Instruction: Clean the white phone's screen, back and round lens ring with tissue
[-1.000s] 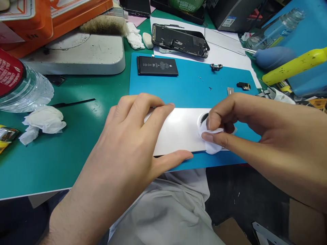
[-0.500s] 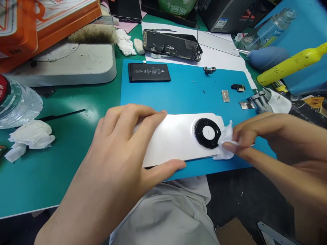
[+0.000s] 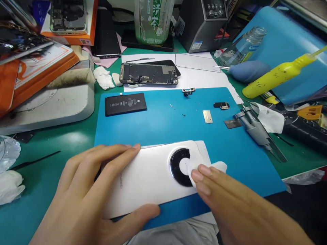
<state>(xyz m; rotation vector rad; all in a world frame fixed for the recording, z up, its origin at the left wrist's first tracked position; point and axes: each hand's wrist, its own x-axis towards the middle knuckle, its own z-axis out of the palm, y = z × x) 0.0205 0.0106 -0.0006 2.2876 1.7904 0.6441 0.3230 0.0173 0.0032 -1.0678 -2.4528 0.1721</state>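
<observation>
A white phone (image 3: 150, 170) lies back side up on the blue mat (image 3: 163, 127), with a round black camera ring towards its right end. My left hand (image 3: 89, 183) grips the phone's left part, fingers over the far edge and thumb along the near edge. The fingers of my right hand (image 3: 224, 197) press a white tissue (image 3: 198, 161) onto the right side of the camera ring, covering part of it. Farther back on the mat lie a black battery (image 3: 126, 103), a small metal plate (image 3: 207, 116) and a small black part (image 3: 221, 105).
Behind the mat, an opened phone (image 3: 149, 73) rests on white paper. To the right are screwdrivers (image 3: 255, 131), a yellow bottle (image 3: 278, 78) and a blue air blower (image 3: 250, 70). A crumpled tissue (image 3: 10, 187) and a thin black tool (image 3: 38, 160) lie at the left.
My right hand has moved from the phone's right edge onto the camera ring, bringing the tissue over it. The view has tilted up and shifted right; my left hand still holds the phone.
</observation>
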